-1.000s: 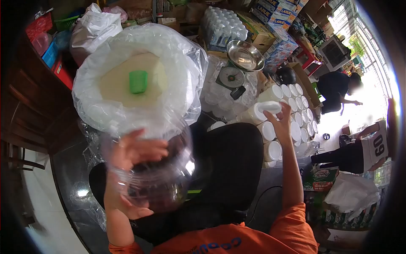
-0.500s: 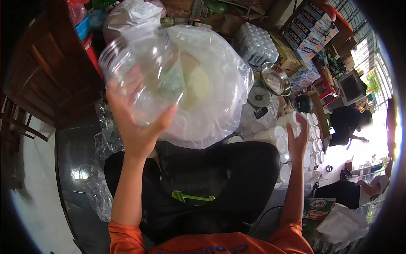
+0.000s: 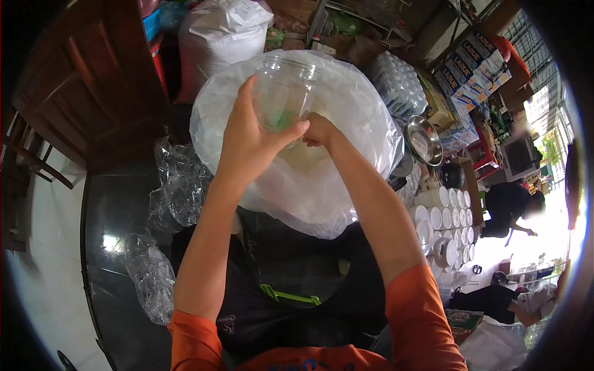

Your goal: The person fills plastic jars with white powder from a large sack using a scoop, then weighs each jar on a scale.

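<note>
In my left hand [image 3: 257, 133] is a clear plastic jar [image 3: 286, 83], held upright with the fingers and thumb round its side. It stands over a big, wide-mouthed clear plastic bag [image 3: 365, 167] with pale contents. My right hand [image 3: 320, 131] reaches into the bag mouth just right of the jar's lower part, its fingers curled closed. A green object [image 3: 283, 117] shows through the jar's wall near that hand; I cannot tell whether the fingers grip it.
Lidded white tubs [image 3: 447, 213] are stacked at the right, below a steel bowl [image 3: 424, 141]. Shrink-wrapped bottles [image 3: 399, 86] and beer cartons [image 3: 473, 71] stand behind. A white sack [image 3: 219, 46] is at the back left; crumpled clear plastic [image 3: 179, 182] lies on the floor. Two people are far right.
My left hand has brought the jar rightward over the bag. My right hand has moved from beside the white tubs to the bag mouth, and its spread fingers have closed.
</note>
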The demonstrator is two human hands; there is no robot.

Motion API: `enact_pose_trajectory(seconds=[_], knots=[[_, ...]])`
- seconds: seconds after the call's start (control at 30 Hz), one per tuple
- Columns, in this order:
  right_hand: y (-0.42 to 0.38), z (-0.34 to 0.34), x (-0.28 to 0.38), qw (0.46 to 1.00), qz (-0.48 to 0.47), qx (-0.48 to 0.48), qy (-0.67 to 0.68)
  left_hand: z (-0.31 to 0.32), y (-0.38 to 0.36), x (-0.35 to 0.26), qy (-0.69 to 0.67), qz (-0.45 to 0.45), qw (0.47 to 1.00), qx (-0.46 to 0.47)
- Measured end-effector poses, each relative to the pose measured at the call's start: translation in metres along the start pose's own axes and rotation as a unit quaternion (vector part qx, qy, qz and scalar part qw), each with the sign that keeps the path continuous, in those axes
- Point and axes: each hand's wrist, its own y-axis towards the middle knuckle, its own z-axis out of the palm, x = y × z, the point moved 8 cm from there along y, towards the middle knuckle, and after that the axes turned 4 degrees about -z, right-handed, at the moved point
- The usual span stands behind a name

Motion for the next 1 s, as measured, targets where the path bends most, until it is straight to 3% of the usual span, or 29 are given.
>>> enact_pose_trajectory(seconds=[0.13,0.2,0.3,0.43,0.5,0.53,0.57,0.63,0.67,0.7,0.77,0.8,0.87,0.9,0.97,1.0], knots=[[0.043,0.019,-0.036,0.999,-0.019,0.008,-0.032,-0.007,0.003,0.013,0.026,0.005,1.000,-0.010],[0.042,0.016,-0.044,0.994,-0.027,-0.056,0.087,-0.005,0.003,0.020,0.054,-0.017,0.998,0.005],[0.036,0.012,-0.033,0.986,-0.018,-0.052,0.155,-0.006,0.003,0.015,0.084,-0.030,0.996,0.008],[0.028,-0.011,-0.006,0.984,-0.009,-0.050,0.168,-0.008,0.004,0.017,0.078,-0.044,0.996,0.002],[0.008,-0.040,0.032,0.985,-0.117,-0.112,-0.066,-0.012,0.005,0.016,0.035,-0.054,0.998,0.003],[-0.021,-0.051,0.060,0.959,-0.120,-0.151,-0.207,-0.011,0.005,0.017,0.035,-0.053,0.998,0.005],[-0.025,-0.053,0.061,0.959,-0.119,-0.152,-0.206,-0.010,0.006,0.021,0.022,-0.062,0.998,0.001],[-0.042,-0.047,0.090,0.824,-0.264,-0.207,-0.457,-0.009,0.006,0.023,0.008,-0.071,0.997,-0.001],[-0.053,-0.040,0.094,0.773,-0.319,-0.209,-0.508,-0.009,0.006,0.023,0.020,-0.071,0.997,0.000],[-0.053,-0.038,0.090,0.773,-0.318,-0.210,-0.508,-0.009,0.005,0.023,0.031,-0.070,0.997,-0.001],[-0.042,-0.022,0.070,0.655,-0.283,-0.219,-0.665,-0.010,0.002,0.016,0.046,-0.059,0.997,-0.001],[-0.038,-0.015,0.062,0.656,-0.284,-0.220,-0.664,-0.011,0.002,0.012,0.063,-0.049,0.997,-0.003],[-0.023,0.009,0.033,0.594,-0.222,-0.153,-0.758,-0.009,0.001,0.018,0.067,-0.059,0.996,0.007],[-0.019,0.018,0.025,0.595,-0.224,-0.153,-0.757,-0.008,0.001,0.021,0.070,-0.069,0.995,0.017],[-0.016,0.020,0.017,0.692,-0.225,-0.180,-0.661,-0.010,0.001,0.020,0.072,-0.081,0.994,0.025],[-0.013,0.020,0.013,0.691,-0.226,-0.181,-0.662,-0.010,0.001,0.020,0.072,-0.091,0.993,0.032]])
